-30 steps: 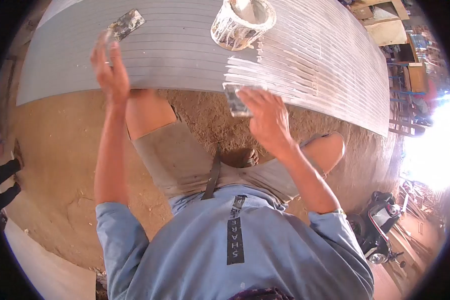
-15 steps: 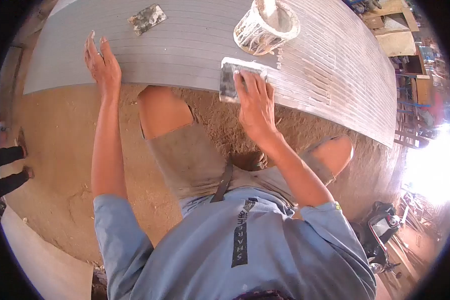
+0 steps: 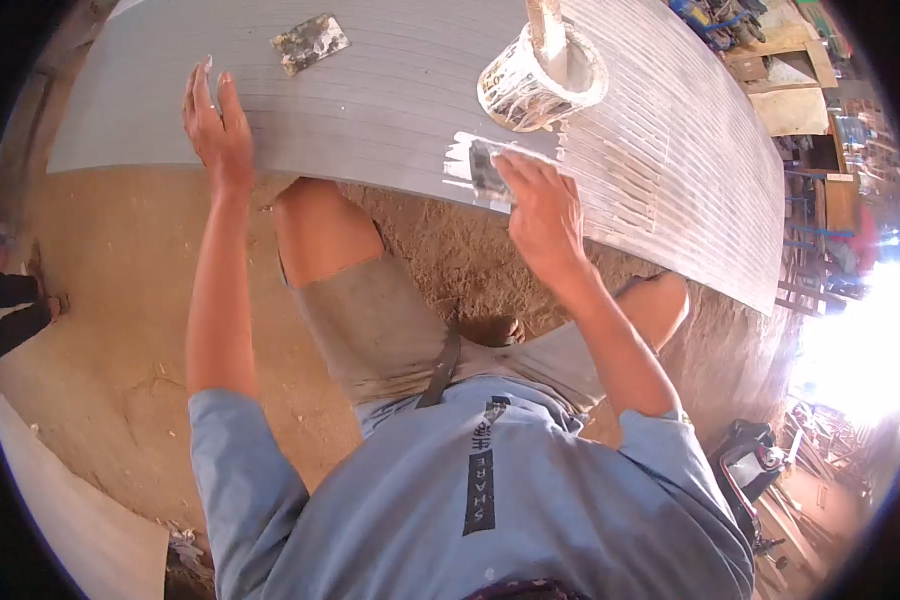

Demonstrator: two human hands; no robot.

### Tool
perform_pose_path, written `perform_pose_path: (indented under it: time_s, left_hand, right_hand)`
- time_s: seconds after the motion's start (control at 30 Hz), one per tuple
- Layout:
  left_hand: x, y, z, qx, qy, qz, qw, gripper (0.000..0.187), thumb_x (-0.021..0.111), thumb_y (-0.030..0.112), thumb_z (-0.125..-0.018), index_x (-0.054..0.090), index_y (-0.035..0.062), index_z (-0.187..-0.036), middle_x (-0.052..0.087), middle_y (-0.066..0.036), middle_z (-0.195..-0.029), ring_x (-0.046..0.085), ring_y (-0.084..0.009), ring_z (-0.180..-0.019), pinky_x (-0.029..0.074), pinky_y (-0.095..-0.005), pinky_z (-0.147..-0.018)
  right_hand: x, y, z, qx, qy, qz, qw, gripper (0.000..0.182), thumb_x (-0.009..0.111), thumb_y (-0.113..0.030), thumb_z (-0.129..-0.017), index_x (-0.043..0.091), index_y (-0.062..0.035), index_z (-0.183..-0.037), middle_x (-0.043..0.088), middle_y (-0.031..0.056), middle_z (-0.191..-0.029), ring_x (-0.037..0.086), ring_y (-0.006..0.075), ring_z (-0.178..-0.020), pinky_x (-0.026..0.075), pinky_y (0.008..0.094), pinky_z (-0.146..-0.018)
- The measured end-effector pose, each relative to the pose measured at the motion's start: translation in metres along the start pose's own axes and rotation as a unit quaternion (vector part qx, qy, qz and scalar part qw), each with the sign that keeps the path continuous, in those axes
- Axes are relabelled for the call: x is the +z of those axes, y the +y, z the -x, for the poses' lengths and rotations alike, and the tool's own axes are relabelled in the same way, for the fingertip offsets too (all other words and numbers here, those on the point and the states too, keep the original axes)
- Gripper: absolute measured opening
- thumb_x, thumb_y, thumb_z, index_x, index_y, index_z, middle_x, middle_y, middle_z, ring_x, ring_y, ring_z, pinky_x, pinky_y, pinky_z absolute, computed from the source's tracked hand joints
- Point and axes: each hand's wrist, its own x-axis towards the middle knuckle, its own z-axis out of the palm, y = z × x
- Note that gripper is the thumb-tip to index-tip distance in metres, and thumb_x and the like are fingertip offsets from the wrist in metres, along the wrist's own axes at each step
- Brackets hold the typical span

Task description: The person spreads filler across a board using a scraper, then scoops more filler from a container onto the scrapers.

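My right hand [image 3: 547, 205] holds a dark flat spreader [image 3: 490, 172] against the near edge of a grey grooved board [image 3: 390, 110]. White paste streaks [image 3: 458, 160] lie just left of the spreader. Behind it stands a paste-smeared bucket [image 3: 515, 92] with a stick [image 3: 547, 35] in it. My left hand [image 3: 218, 128] is over the board's near left edge, fingers apart, holding nothing. A second spreader [image 3: 310, 43], stained and flat, lies farther back on the board.
The board's right part carries white paste in its grooves. Another person's legs [image 3: 15, 318] are at the far left. A pale sheet [image 3: 80, 510] lies at the lower left, a motorbike [image 3: 750, 465] at the lower right, and wooden boxes [image 3: 790, 105] at the upper right.
The spreader in my right hand has moved right and tilted up more steeply, and white streaks now show to its left. My left hand has shifted slightly right.
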Motion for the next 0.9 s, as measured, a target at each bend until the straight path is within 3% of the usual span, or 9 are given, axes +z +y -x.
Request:
perform_pose_path:
  time_s: [0.13, 0.3, 0.47, 0.7, 0.8, 0.9]
  left_hand:
    - [0.004, 0.004, -0.001, -0.03, 0.014, 0.024, 0.999, 0.041, 0.05, 0.028, -0.102, 0.055, 0.0015, -0.133, 0.053, -0.019, -0.139, 0.043, -0.0374, -0.133, 0.034, -0.0463, -0.11]
    - [0.002, 0.001, -0.005, -0.008, 0.0, -0.025, 1.0, 0.041, 0.049, 0.024, -0.102, 0.053, -0.0002, -0.136, 0.055, -0.02, -0.136, 0.049, -0.0348, -0.129, 0.039, -0.0433, -0.107]
    - [0.002, 0.007, -0.002, -0.015, 0.009, 0.029, 0.999, 0.042, 0.05, 0.028, -0.101, 0.057, 0.0004, -0.132, 0.056, -0.021, -0.135, 0.047, -0.0384, -0.13, 0.037, -0.0457, -0.108]
    - [0.006, -0.003, -0.002, 0.001, 0.012, 0.013, 1.0, 0.044, 0.052, 0.031, -0.101, 0.056, 0.0002, -0.132, 0.057, -0.021, -0.134, 0.048, -0.0387, -0.129, 0.038, -0.0456, -0.107]
    - [0.007, -0.002, -0.002, -0.012, 0.001, -0.017, 1.0, 0.043, 0.051, 0.028, -0.102, 0.055, 0.0009, -0.134, 0.055, -0.021, -0.136, 0.048, -0.036, -0.129, 0.039, -0.0434, -0.106]
    - [0.004, 0.003, -0.001, -0.047, -0.015, -0.01, 0.999, 0.046, 0.051, 0.034, -0.101, 0.055, 0.0032, -0.134, 0.053, -0.019, -0.14, 0.045, -0.0364, -0.132, 0.037, -0.0458, -0.108]
  right_hand:
    - [-0.015, -0.011, 0.022, -0.007, -0.04, -0.005, 0.999, 0.047, 0.053, 0.003, -0.08, 0.062, -0.005, -0.125, 0.061, 0.0077, -0.13, 0.056, 0.0262, -0.115, 0.041, 0.0425, -0.097]
    - [-0.012, -0.003, -0.009, 0.02, 0.012, 0.002, 1.0, 0.045, 0.053, 0.001, -0.081, 0.062, -0.0057, -0.125, 0.061, 0.0064, -0.13, 0.055, 0.0259, -0.115, 0.041, 0.0426, -0.095]
    - [0.015, -0.006, -0.013, 0.008, 0.034, 0.001, 0.999, 0.045, 0.055, -0.001, -0.082, 0.06, -0.006, -0.127, 0.06, 0.0054, -0.128, 0.054, 0.0248, -0.117, 0.038, 0.0409, -0.099]
    - [0.009, -0.035, 0.018, 0.006, -0.017, -0.01, 1.0, 0.048, 0.058, 0.0, -0.081, 0.059, -0.0065, -0.128, 0.058, 0.0068, -0.131, 0.052, 0.0254, -0.12, 0.038, 0.0435, -0.1]
    - [0.006, -0.046, 0.034, 0.003, -0.033, -0.02, 0.999, 0.05, 0.059, 0.0, -0.08, 0.058, -0.0064, -0.129, 0.056, 0.0063, -0.133, 0.05, 0.0253, -0.121, 0.038, 0.0446, -0.1]
    - [0.004, -0.053, 0.049, -0.001, -0.034, -0.024, 0.999, 0.054, 0.059, 0.001, -0.078, 0.057, -0.007, -0.131, 0.053, 0.0061, -0.136, 0.048, 0.0254, -0.123, 0.038, 0.0448, -0.1]
